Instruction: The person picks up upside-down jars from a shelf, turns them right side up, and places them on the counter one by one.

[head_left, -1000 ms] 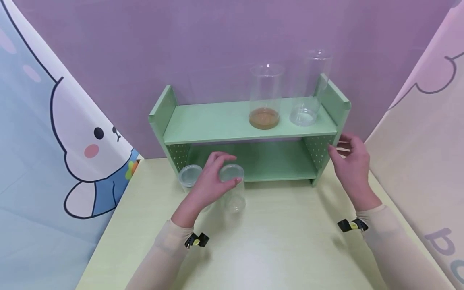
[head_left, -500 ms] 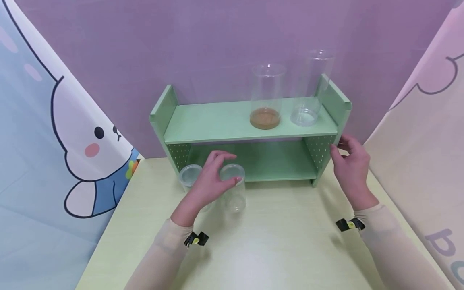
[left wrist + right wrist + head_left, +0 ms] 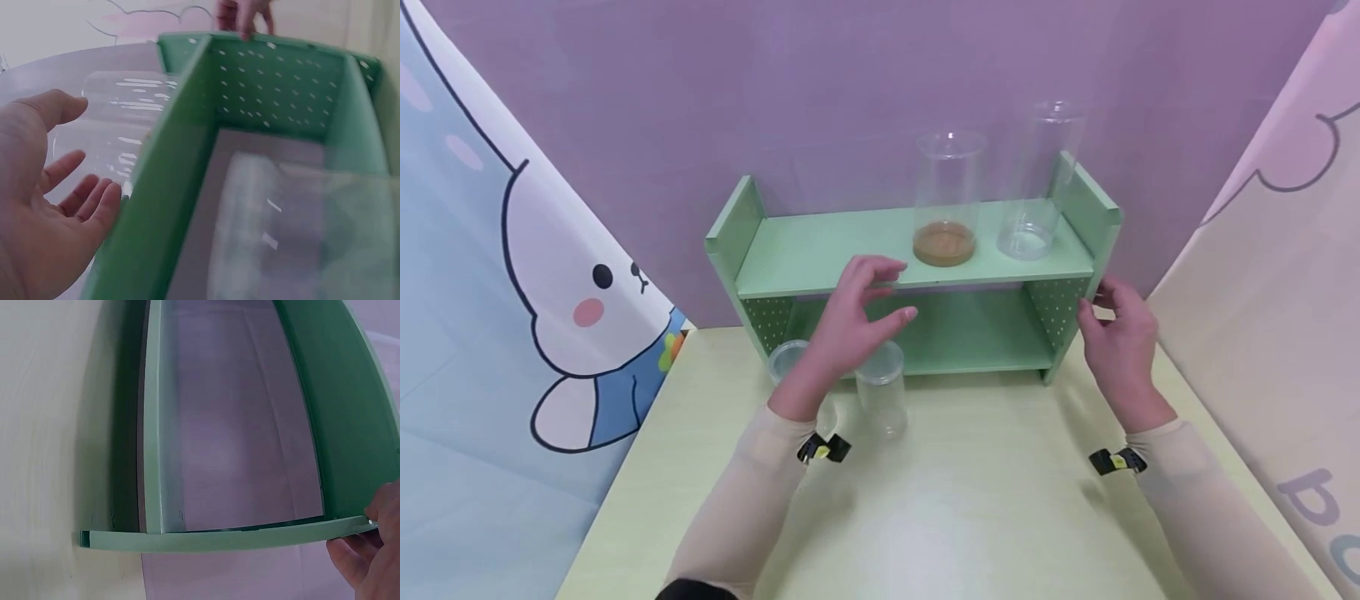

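Note:
My left hand, thumb and fingers apart and holding nothing, is in front of the green shelf, level with its upper board. Below it on the table stand two clear lidded jars, the right jar and the left jar, the latter partly covered by my wrist. One jar appears blurred in the left wrist view. At the shelf's right end, my right hand grips the side panel, thumb inside and fingers outside.
On the upper board stand two tall clear cylinders: one cylinder with a brown layer at its bottom, the other cylinder colourless to its right. A purple backdrop is behind the shelf, and printed cloths flank the pale table.
My left hand has risen from beside the jar tops and moved forward to the upper board's height. The jars stay where they were. My right hand keeps its place on the side panel.

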Action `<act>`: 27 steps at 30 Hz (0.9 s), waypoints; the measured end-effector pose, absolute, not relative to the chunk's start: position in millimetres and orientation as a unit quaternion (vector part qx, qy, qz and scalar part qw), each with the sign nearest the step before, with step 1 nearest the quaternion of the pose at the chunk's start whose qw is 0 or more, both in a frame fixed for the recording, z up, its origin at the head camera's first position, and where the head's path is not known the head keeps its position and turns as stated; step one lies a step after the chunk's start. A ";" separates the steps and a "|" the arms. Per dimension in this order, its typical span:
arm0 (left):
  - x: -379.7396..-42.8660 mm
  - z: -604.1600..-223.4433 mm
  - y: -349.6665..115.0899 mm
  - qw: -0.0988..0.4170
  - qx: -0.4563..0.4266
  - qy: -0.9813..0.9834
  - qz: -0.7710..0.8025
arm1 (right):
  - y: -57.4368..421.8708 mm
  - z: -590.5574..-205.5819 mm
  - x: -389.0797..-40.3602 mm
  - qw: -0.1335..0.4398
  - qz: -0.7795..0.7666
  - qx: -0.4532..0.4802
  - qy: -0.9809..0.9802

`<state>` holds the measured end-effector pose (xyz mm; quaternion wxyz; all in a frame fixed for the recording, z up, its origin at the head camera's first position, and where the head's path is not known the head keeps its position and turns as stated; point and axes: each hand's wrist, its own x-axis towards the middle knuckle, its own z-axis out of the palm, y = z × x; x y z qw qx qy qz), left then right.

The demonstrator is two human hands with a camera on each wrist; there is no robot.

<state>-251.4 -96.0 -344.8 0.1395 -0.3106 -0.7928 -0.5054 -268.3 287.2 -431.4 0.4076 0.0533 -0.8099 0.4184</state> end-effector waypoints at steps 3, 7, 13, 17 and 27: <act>-261.0 -331.8 -83.6 0.135 -0.289 -0.785 -0.532 | 285.8 -429.7 -267.5 0.404 0.422 0.054 -0.810; -276.3 -319.7 -66.7 0.149 -0.255 -0.795 -0.529 | 284.7 -428.0 -265.6 0.403 0.426 0.055 -0.808; -297.6 -307.3 -50.3 0.159 -0.191 -0.841 -0.480 | 285.6 -428.0 -265.2 0.405 0.423 0.054 -0.809; -310.1 -302.9 -45.6 0.149 -0.168 -0.861 -0.456 | 286.5 -428.1 -265.1 0.402 0.421 0.059 -0.811; -325.6 -291.3 -36.3 0.105 -0.153 -0.853 -0.487 | 286.2 -427.4 -263.5 0.395 0.424 0.061 -0.813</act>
